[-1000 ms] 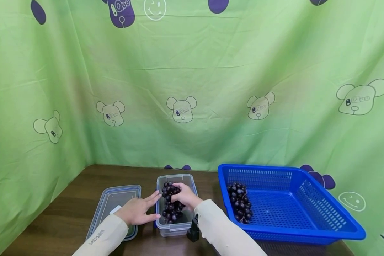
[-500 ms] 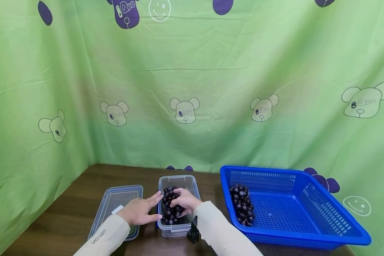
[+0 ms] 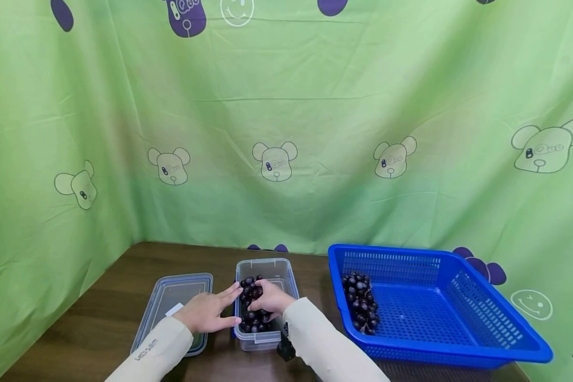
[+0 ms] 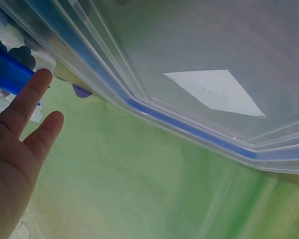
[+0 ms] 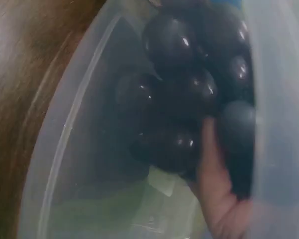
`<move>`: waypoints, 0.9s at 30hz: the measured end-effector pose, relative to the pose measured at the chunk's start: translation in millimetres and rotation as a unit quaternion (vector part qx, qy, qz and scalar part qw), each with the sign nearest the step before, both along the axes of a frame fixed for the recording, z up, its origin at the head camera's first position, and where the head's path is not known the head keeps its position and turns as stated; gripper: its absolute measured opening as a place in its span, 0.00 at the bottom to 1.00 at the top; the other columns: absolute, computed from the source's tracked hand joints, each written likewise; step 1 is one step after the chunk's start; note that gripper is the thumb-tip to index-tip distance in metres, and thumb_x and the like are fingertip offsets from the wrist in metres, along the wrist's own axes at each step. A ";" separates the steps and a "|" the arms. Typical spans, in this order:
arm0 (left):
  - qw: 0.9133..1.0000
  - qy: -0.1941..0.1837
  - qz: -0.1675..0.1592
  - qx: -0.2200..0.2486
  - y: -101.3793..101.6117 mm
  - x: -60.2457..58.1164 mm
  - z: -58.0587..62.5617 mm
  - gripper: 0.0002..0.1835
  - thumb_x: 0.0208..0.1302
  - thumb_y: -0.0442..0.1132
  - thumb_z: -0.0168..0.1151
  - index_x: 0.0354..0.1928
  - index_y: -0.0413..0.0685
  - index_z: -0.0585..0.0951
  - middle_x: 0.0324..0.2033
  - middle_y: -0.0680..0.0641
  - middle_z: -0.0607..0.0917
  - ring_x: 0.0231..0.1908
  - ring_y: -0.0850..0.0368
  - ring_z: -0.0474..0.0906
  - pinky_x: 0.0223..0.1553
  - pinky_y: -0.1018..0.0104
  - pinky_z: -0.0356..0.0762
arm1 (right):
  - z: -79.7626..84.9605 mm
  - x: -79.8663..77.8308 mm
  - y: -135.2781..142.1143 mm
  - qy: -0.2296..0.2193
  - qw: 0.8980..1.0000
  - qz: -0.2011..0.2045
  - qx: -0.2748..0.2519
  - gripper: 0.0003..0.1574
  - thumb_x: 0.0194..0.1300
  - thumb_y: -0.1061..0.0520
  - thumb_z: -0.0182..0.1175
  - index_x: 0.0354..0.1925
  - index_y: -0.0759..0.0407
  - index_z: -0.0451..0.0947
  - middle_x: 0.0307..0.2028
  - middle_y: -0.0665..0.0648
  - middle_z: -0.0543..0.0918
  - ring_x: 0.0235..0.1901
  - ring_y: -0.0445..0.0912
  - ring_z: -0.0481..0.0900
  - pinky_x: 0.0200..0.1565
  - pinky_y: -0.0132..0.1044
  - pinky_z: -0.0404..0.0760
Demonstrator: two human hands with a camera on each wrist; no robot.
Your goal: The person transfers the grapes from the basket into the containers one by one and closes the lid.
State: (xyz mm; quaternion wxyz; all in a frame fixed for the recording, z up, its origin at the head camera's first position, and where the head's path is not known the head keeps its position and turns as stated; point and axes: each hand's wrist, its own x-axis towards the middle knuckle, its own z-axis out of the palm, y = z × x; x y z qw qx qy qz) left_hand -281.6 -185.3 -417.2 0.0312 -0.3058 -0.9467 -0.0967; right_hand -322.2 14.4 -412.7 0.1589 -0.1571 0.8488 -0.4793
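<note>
A bunch of dark grapes [image 3: 251,318] lies along the left side of a clear plastic container [image 3: 262,345]. My right hand [image 3: 273,300] reaches into the container from the right and grips the bunch, thumb and index finger showing against it. In the right wrist view, a thumb [image 5: 217,184] presses up to the grapes [image 5: 172,94] behind the cloudy wall. Fingers spread, my left hand [image 3: 209,312] touches the container's left rim with its fingertips. Several of its fingers show in the left wrist view, straight.
The container's lid [image 3: 172,297], bearing a white label, lies on the brown table [image 3: 90,323] under my left forearm. To the right stands a blue basket [image 3: 439,355] with another grape bunch [image 3: 360,302] along its left wall. A green curtain [image 3: 315,212] hangs behind.
My right hand has pressed lower and a little left into the container, and the grapes have settled deeper against its left wall. The left hand keeps its place at the rim.
</note>
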 end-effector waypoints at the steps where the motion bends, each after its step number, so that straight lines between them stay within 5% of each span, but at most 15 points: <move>1: 1.000 -0.002 0.000 0.001 0.5 -0.5 -0.8 0.39 0.66 0.62 0.50 0.69 0.40 0.66 0.67 0.41 0.66 0.19 0.60 0.74 0.31 0.57 0.78 | 2.0 0.9 0.8 0.027 0.999 0.012 0.026 0.42 0.47 0.66 0.69 0.61 0.71 0.65 0.52 0.72 0.74 0.45 0.63 0.77 0.32 0.55 0.82; 8: 1.000 -0.024 -0.012 0.002 8.1 -4.6 -3.4 0.40 0.66 0.64 0.48 0.70 0.42 0.64 0.69 0.42 0.64 0.14 0.66 0.66 0.27 0.62 0.76 | 37.8 -4.4 24.5 0.115 0.986 0.039 0.114 0.45 0.46 0.57 0.73 0.60 0.73 0.69 0.52 0.71 0.77 0.46 0.60 0.78 0.45 0.52 0.80; 13: 1.000 -0.024 -0.011 0.007 7.3 -3.9 2.1 0.39 0.66 0.62 0.49 0.70 0.41 0.64 0.69 0.41 0.64 0.13 0.67 0.64 0.26 0.63 0.75 | 68.2 -12.9 43.0 0.083 0.990 0.016 0.109 0.40 0.52 0.56 0.71 0.61 0.67 0.70 0.49 0.66 0.79 0.30 0.54 0.79 0.28 0.47 0.80; 17: 1.000 -0.019 -0.012 0.008 5.3 -1.1 5.0 0.39 0.66 0.62 0.50 0.69 0.40 0.65 0.68 0.40 0.65 0.13 0.66 0.63 0.26 0.62 0.75 | 76.9 -14.4 54.6 0.047 0.995 0.006 0.091 0.36 0.54 0.57 0.70 0.60 0.63 0.72 0.42 0.60 0.80 0.20 0.45 0.72 0.18 0.36 0.70; 27: 0.999 -0.018 -0.009 0.025 1.6 3.1 3.7 0.39 0.66 0.61 0.50 0.69 0.39 0.64 0.68 0.40 0.64 0.12 0.67 0.62 0.22 0.66 0.70 | 95.6 -19.0 106.6 0.018 0.995 -0.007 0.103 0.38 0.56 0.56 0.69 0.62 0.65 0.70 0.49 0.65 0.80 0.27 0.51 0.82 0.25 0.42 0.81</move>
